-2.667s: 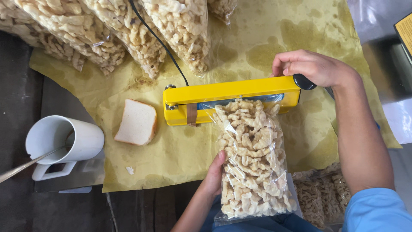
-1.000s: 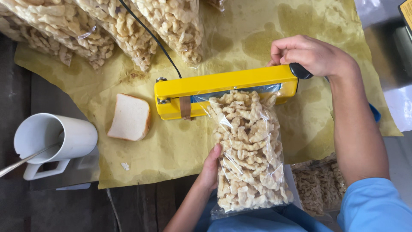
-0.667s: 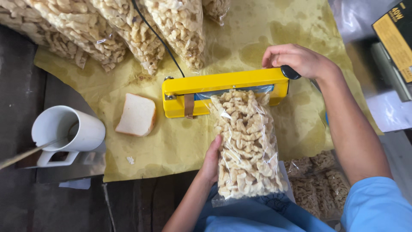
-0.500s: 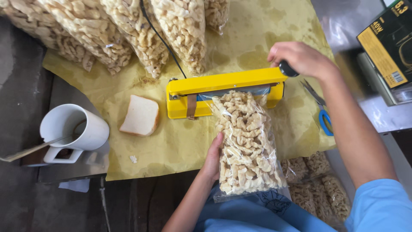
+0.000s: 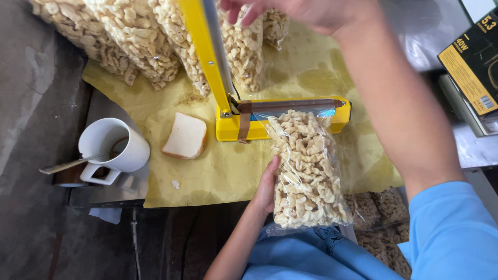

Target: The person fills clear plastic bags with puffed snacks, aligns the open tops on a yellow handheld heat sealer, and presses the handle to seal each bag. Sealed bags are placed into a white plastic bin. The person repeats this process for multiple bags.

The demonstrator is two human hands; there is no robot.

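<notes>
A yellow heat sealer [image 5: 290,118] lies on yellow paper [image 5: 207,176], and its arm [image 5: 207,52] is lifted steeply toward the top edge. My right hand [image 5: 306,13] grips the upper end of that arm; the handle itself is cut off by the frame. A clear plastic bag of pale puffed snacks [image 5: 308,166] rests with its top edge on the sealer's bar. My left hand [image 5: 267,184] holds the bag's left side near its lower half.
Several filled snack bags [image 5: 129,41] lean at the back. A slice of white bread [image 5: 185,136] lies left of the sealer. A white mug [image 5: 111,145] with a stick [image 5: 67,165] stands at the left. A dark box [image 5: 474,67] sits at the right; more bags [image 5: 378,207] lie below.
The sealer's arm was pressed down on the bag; now my right hand has swung it up and open. My left hand stays on the bag.
</notes>
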